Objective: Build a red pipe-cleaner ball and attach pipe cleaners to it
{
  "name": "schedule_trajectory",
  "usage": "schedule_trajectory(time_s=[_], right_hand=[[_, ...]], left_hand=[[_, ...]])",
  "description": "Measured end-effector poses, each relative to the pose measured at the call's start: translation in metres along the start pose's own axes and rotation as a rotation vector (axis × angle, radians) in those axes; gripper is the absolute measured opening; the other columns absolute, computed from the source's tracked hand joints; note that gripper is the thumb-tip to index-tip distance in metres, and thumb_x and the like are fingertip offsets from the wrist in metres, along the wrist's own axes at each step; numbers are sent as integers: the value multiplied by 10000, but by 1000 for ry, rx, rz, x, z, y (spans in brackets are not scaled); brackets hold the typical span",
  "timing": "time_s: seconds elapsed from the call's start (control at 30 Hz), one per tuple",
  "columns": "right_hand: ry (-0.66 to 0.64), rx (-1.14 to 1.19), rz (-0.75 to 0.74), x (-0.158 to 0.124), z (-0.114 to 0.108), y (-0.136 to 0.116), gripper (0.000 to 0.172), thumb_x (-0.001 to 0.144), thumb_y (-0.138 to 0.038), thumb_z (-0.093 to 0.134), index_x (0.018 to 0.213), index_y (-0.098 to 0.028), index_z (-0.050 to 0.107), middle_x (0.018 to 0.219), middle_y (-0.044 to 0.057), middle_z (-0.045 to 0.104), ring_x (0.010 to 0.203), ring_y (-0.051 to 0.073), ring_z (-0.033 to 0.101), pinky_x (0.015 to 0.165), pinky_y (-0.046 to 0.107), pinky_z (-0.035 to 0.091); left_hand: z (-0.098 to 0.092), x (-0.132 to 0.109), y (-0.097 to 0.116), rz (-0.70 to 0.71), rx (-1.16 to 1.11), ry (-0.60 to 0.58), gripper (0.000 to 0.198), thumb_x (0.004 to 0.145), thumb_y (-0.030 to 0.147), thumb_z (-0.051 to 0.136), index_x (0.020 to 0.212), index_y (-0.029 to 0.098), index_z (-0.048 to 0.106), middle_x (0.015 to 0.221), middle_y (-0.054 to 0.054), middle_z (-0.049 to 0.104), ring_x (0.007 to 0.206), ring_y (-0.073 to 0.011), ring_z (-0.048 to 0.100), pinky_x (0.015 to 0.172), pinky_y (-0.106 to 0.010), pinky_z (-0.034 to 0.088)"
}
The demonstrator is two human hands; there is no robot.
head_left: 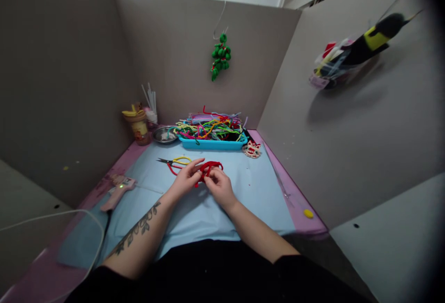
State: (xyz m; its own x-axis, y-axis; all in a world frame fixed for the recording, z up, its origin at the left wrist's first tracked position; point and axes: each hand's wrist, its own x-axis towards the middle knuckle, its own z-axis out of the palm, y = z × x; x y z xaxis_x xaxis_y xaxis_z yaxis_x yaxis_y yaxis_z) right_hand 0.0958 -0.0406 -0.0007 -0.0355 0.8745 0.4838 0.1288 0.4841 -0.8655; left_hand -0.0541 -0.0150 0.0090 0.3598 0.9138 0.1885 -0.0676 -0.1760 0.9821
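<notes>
Both my hands meet over the middle of the blue sheet, around a bent red pipe cleaner (pixel 210 166). My left hand (pixel 188 177) pinches its left side, with the index finger stretched out above. The fingers of my right hand (pixel 219 185) are closed on its lower right part. Loops of the red piece stick up between the hands; its lower end is partly hidden by my fingers. Just left of my left hand lie scissors (pixel 173 162) with one yellow and one red handle, blades pointing left.
Behind my hands stands a blue tray (pixel 215 144) heaped with colourful pipe cleaners. Nearby are a metal dish (pixel 164 135), a patterned cup (pixel 140 129) and a red-and-white piece (pixel 251 149). A pink glue gun (pixel 119 193) lies left. Grey panels enclose the table; a green ornament (pixel 221 57) hangs behind.
</notes>
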Motion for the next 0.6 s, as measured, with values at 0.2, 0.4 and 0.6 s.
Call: schedule_trajectory(time_s=[0.2, 0.4, 0.6], right_hand=[[88, 607, 360, 8, -1, 4, 194, 659, -346, 649, 692, -210, 516, 770, 26, 650, 649, 167, 570, 614, 300, 471], [1, 887, 510, 9, -2, -1, 191, 611, -256, 711, 677, -184, 546, 661, -6, 639, 582, 122, 567, 572, 233, 459], [80, 665, 369, 5, 1, 8, 273, 654, -230, 685, 900, -232, 567, 885, -9, 634, 768, 144, 603, 683, 257, 496]], left_hand=[[-11, 0, -4, 145, 49, -32, 749, 753, 484, 690, 1405, 263, 395, 1496, -151, 367, 1350, -316, 388, 1052, -465, 393], [-9, -4, -6, 241, 287, -138, 966, 627, 373, 816, 1454, 250, 332, 1510, -128, 334, 1380, -326, 323, 1145, -441, 255], [-5, -6, 1, 234, 393, -18, 873, 674, 335, 776, 1437, 258, 359, 1419, -129, 440, 1286, -312, 447, 1082, -440, 348]])
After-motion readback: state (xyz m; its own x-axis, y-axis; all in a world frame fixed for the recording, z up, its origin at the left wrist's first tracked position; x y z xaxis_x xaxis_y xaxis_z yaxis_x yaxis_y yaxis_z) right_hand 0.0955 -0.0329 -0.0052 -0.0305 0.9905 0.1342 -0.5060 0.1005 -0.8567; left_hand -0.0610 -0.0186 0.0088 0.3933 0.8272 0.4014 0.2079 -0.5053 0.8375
